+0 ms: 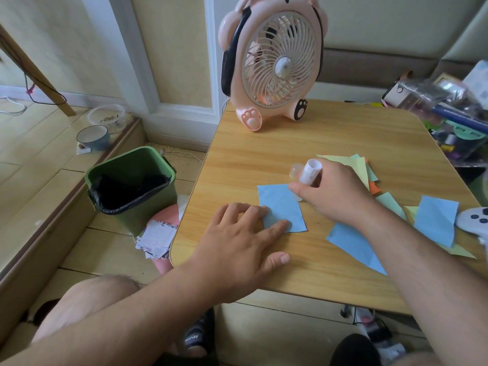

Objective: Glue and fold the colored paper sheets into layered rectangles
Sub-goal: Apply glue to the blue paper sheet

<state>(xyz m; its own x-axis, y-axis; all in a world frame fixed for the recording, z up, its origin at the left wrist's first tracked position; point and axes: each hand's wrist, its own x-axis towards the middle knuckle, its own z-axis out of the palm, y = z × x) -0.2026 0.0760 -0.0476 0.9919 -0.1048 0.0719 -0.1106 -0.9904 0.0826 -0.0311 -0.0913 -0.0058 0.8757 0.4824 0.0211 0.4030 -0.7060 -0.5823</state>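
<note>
A small blue paper square (284,207) lies on the wooden table (277,154). My left hand (245,233) presses its near left corner flat with straight fingers. My right hand (332,191) grips a white glue stick (311,171) upright, its lower end touching the square's right edge. The glue stick's clear cap (295,170) stands just behind it. A pile of green, yellow and orange sheets (361,167) lies behind my right hand. More blue sheets (435,223) and a folded blue piece (353,244) lie to the right, partly under my forearm.
A pink fan (274,62) stands at the table's far edge. A green bin (132,183) sits on the floor left of the table, with paper scraps (155,239) beside it. A white game controller (475,220) lies at the right edge; clutter (449,109) fills the far right.
</note>
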